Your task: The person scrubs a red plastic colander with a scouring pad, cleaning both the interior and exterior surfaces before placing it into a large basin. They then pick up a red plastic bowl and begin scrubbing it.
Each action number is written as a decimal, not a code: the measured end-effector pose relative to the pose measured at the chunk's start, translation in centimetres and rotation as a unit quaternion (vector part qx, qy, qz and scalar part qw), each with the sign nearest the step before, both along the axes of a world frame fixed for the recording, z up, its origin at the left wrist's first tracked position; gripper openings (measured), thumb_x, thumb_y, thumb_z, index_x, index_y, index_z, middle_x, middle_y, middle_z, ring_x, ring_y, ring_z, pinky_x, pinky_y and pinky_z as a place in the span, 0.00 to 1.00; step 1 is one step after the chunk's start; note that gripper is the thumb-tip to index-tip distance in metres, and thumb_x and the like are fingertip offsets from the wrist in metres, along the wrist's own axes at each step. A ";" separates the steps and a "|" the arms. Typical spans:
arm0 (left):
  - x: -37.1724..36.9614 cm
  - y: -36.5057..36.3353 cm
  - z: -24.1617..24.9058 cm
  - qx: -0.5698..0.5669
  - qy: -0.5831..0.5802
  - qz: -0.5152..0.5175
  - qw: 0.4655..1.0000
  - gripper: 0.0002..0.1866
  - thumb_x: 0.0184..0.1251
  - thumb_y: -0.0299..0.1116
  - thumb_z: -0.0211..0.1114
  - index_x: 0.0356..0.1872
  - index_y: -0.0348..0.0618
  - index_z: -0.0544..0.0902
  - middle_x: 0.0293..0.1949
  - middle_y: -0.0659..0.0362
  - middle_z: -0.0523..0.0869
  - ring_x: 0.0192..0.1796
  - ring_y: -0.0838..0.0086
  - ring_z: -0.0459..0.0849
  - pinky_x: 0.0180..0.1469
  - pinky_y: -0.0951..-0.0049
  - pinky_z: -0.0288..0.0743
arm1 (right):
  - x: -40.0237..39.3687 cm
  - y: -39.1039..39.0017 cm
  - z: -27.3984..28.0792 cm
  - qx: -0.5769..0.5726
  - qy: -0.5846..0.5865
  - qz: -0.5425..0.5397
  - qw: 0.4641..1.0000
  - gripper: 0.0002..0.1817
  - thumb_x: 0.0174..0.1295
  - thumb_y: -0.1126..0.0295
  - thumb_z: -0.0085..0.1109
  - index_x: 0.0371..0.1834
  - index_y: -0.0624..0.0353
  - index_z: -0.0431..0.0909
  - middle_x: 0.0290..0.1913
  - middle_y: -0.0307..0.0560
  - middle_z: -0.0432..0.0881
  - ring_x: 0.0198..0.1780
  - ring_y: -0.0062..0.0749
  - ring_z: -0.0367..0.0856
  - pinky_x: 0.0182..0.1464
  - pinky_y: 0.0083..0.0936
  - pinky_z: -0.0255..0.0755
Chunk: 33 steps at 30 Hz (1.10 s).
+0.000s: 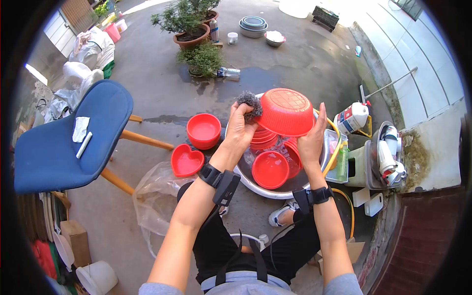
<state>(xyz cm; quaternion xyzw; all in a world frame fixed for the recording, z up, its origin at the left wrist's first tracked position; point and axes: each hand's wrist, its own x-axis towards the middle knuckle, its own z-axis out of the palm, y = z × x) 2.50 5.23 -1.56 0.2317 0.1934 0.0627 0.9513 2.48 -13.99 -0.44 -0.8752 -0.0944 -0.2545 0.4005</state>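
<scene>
In the head view, the left hand is closed around a grey scrubber, at one side of an upturned red bowl. The right hand holds the bowl by its opposite edge. The bowl is tilted between the hands, above a wide basin with more red bowls inside. It looks like light, thin plastic, a little springy, probably slippery when wet; the rim seems the surest hold
</scene>
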 end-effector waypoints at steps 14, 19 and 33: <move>-0.3 -0.5 -0.7 0.095 0.007 -0.061 0.994 0.18 0.63 0.24 0.59 0.53 0.52 0.71 0.49 0.61 0.80 0.53 0.67 0.79 0.60 0.52 0.73 | 2.4 -3.1 -2.1 0.671 0.280 0.115 0.677 0.20 0.79 0.60 0.44 0.65 0.58 0.73 0.63 0.49 0.80 0.63 0.35 0.78 0.67 0.33 0.72; -0.4 0.4 -1.7 0.166 0.146 -0.075 0.972 0.18 0.67 0.29 0.60 0.56 0.56 0.70 0.51 0.62 0.80 0.54 0.67 0.79 0.59 0.50 0.70 | 1.8 -2.6 -1.0 0.588 0.257 0.137 0.754 0.16 0.75 0.63 0.54 0.61 0.56 0.73 0.60 0.44 0.81 0.61 0.33 0.80 0.65 0.30 0.73; -1.7 13.2 2.6 0.029 0.114 0.118 0.986 0.15 0.67 0.32 0.66 0.53 0.44 0.78 0.54 0.54 0.82 0.62 0.61 0.75 0.69 0.52 0.65 | -0.4 7.9 -6.8 -0.161 -0.016 0.190 0.968 0.08 0.54 0.66 0.69 0.37 0.50 0.86 0.42 0.38 0.80 0.49 0.38 0.76 0.48 0.36 0.71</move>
